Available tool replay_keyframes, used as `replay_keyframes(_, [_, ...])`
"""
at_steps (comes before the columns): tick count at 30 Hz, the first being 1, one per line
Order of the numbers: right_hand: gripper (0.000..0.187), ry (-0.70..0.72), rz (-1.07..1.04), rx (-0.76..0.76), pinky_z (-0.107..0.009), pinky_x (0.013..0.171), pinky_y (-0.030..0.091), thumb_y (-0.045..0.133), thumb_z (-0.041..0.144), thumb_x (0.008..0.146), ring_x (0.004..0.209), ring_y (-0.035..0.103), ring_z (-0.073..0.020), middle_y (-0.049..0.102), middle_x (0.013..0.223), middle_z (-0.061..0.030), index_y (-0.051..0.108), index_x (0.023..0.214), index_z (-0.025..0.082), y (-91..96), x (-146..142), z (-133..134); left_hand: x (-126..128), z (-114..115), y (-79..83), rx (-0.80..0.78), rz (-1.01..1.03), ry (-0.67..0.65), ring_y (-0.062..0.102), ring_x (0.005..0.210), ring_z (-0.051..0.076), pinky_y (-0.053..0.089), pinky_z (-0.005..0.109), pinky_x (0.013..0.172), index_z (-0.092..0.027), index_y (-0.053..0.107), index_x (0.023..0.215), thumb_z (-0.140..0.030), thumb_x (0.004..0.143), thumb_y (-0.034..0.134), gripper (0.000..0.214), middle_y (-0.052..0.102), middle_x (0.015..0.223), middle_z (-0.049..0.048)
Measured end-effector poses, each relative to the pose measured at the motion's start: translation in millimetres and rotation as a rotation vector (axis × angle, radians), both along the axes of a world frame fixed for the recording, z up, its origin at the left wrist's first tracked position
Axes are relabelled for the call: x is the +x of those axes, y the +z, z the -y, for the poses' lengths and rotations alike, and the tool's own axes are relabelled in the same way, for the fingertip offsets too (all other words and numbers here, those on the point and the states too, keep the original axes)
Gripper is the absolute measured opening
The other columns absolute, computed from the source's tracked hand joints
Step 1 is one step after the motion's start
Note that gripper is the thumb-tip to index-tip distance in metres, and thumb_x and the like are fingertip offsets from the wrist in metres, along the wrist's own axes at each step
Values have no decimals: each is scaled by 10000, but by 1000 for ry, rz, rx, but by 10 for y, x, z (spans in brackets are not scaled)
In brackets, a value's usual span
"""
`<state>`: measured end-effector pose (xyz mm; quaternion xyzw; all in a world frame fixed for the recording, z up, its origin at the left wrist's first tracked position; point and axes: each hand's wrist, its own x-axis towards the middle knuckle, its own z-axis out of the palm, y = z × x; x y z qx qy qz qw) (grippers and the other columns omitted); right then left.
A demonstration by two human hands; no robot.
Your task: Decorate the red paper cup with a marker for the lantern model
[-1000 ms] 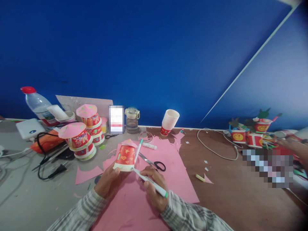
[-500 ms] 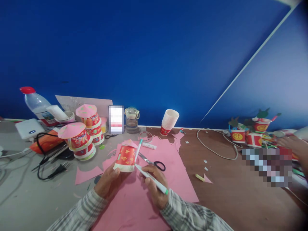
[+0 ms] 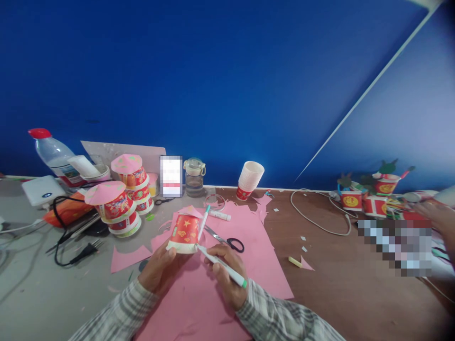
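My left hand (image 3: 161,266) grips a red paper cup (image 3: 187,228) turned upside down, its white band at the bottom and gold figures on its side. My right hand (image 3: 227,272) is closed around a white marker (image 3: 222,267) with a green end, its tip touching or very close to the cup's white band. Beneath both hands spreads a large pink paper sheet (image 3: 256,270). Just behind the right hand lie scissors (image 3: 232,244) with dark handles. A slim pen with a teal end (image 3: 205,215) and a white tube (image 3: 219,215) are beyond the cup.
Cup towers with pink cone tops (image 3: 106,194) stand at left, near a plug cord (image 3: 83,251) and a bottle (image 3: 53,151). A glass jar (image 3: 194,180) and a tilted cup stack (image 3: 250,177) are by the wall. Decorated cups (image 3: 351,200) and another person's hand (image 3: 433,210) appear at right.
The marker tip has shifted slightly left, onto or nearer the cup's white band. The other person's hand at far right has moved a little.
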<state>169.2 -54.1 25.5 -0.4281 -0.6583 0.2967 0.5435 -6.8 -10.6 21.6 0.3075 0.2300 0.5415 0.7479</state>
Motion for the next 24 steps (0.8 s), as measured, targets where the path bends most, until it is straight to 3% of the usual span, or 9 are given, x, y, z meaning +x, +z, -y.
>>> replay_keyframes(8, [237, 70, -59, -72, -282, 513, 526, 493, 346, 823, 601, 635, -205, 696, 711, -54, 641, 926, 193, 7, -9, 44, -8, -8, 20, -10, -6, 18, 488, 954, 378, 370, 517, 824, -113, 559, 989, -286, 596, 605, 432, 638, 959, 189])
replay_keyframes(16, [270, 37, -223, -115, -246, 453, 512, 505, 405, 806, 536, 611, -180, 673, 669, -35, 637, 893, 187, 33, -14, 30, -11, -14, 5, 4, 6, 4, 484, 967, 374, 332, 524, 864, -119, 549, 1007, -266, 603, 605, 434, 629, 998, 183])
replay_keyframes(24, [232, 50, -41, 20, -350, 635, 537, 487, 324, 824, 672, 633, -221, 661, 760, -55, 616, 969, 199, 85, 0, 77, 4, -10, 18, 9, -5, 17, 497, 947, 370, 359, 513, 837, -119, 545, 1010, -264, 604, 600, 434, 637, 974, 183])
